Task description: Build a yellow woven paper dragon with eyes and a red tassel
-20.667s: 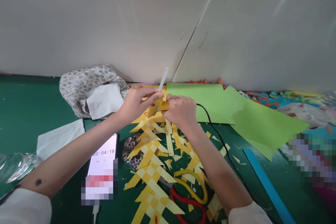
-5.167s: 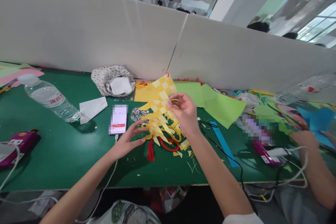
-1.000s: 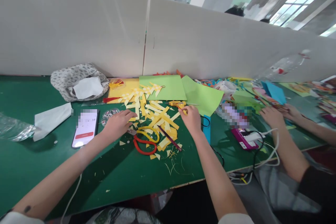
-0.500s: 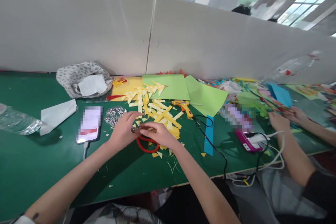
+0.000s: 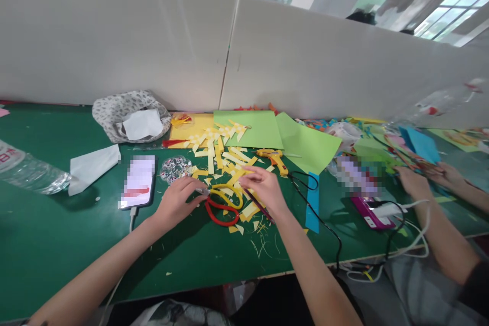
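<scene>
My left hand (image 5: 178,201) is closed on the metal part of a pair of scissors, near the pivot. Their loops, one red and one yellow (image 5: 228,196), point right over the paper scraps. Just to the right is my right hand (image 5: 264,189), its fingers pinched together around a thin dark pencil-like stick (image 5: 260,207) that slants down under the palm. Beneath and beyond the hands lie many yellow paper strips and offcuts (image 5: 250,210). Behind them a woven yellow-and-white paper piece (image 5: 208,136) with a red tassel rests on coloured sheets.
A yellow glue gun (image 5: 273,158) with a black cord, a blue strip (image 5: 312,209) and green sheets (image 5: 305,137) lie right. Left are a phone (image 5: 138,182), a sequin dish (image 5: 175,168), a cloth bag (image 5: 110,117) and a bottle (image 5: 32,168). Another person's hands (image 5: 414,183) work far right.
My hands have moved apart, the right one going rightward. The yellow scissor loop and the dark stick now show. The whole view has shifted slightly.
</scene>
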Available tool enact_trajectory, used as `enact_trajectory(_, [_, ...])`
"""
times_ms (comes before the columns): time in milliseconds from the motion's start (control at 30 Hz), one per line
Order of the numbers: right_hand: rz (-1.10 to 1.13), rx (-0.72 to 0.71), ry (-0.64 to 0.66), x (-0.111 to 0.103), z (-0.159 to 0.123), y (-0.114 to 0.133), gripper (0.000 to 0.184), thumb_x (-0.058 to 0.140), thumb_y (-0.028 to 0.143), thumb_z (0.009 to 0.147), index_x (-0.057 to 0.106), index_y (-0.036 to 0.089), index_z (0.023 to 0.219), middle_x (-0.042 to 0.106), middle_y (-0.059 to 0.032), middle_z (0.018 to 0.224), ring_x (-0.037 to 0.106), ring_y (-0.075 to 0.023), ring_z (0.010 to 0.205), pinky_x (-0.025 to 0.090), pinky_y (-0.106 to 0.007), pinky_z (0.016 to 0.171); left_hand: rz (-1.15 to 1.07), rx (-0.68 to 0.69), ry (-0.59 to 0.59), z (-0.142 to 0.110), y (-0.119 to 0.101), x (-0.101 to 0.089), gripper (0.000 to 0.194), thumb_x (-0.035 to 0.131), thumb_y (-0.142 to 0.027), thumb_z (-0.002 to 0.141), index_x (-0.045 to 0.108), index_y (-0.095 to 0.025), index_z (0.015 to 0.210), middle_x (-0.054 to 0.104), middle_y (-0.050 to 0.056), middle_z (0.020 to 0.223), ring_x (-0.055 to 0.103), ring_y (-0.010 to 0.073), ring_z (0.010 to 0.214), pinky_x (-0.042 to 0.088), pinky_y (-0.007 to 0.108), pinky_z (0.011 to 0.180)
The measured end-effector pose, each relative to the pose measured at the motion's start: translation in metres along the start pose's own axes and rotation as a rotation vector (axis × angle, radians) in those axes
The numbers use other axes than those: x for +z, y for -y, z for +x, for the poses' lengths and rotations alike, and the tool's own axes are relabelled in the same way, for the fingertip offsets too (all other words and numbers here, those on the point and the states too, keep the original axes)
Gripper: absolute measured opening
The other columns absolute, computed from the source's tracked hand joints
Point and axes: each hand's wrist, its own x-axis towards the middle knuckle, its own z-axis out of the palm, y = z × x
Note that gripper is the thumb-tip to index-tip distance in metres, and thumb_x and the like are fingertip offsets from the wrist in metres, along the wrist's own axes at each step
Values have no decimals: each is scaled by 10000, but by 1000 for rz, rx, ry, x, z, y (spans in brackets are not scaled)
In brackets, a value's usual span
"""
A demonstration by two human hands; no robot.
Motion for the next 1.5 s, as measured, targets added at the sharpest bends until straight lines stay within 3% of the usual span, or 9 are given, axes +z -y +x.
enact_trajectory(200, [-168,-124,-180,-41,13,-2,436,633,313,709,598,173,1120,728,-73,896,689,-216,822,533,-381,795,32,-32,-134,-9,22,0,134,508,-243,890,626,-222,951,730,33,857,665,180,769,494,315,719])
enact_trajectory(433, [-1193,39,-511,-61,11,6,231,612,389,766,674,231,923,707,-64,709,657,-252,740,439,-328,631,4,-19,-139,-13,22,4,202,451,-203,914,588,-182,1060,714,16,748,666,170,744,494,289,715])
enact_trajectory(567, [-1436,-150,-480,-68,8,5,334,515,204,833,580,213,1160,689,-105,902,618,-243,845,389,-312,668,36,-10,-198,-14,19,8,226,550,-214,861,562,-186,1085,716,30,808,666,188,803,502,300,739])
enact_trajectory(667, [-1396,-100,-288,-66,4,1,313,569,247,797,590,200,1106,666,-94,964,595,-228,875,367,-279,637,62,66,-202,-14,21,11,217,581,-171,839,571,-210,1052,728,20,879,675,172,810,496,285,734])
enact_trajectory(800, [-1184,163,267,-47,-3,-6,303,632,527,703,632,224,721,653,-9,683,566,-153,596,292,-240,502,87,111,-186,-16,27,15,232,562,-131,851,576,-224,1064,741,-4,867,686,141,724,487,268,697])
enact_trajectory(900, [-1149,147,401,-36,-7,-5,274,639,459,714,587,215,600,616,17,583,530,-122,540,259,-235,486,95,107,-187,-17,30,17,161,559,-141,855,604,-230,982,740,1,920,689,140,733,489,273,707])
enact_trajectory(1033, [-1127,120,379,-49,-3,2,287,571,493,762,606,225,668,635,20,650,540,-116,568,267,-230,486,79,103,-184,-16,29,15,107,593,-161,831,611,-224,914,738,-9,861,685,144,751,485,274,707])
enact_trajectory(1233, [-1335,239,52,-84,12,1,278,572,464,769,643,201,717,651,-61,749,595,-191,689,292,-251,528,104,73,-199,-13,23,12,47,615,-184,802,576,-199,822,700,3,758,660,153,701,485,284,681])
enact_trajectory(1500, [-1301,110,-62,-50,24,-17,251,523,422,827,601,241,983,668,-41,884,610,-197,810,298,-251,564,127,28,-187,-15,22,13,127,625,-252,802,533,-199,734,640,-2,673,623,158,659,479,273,618])
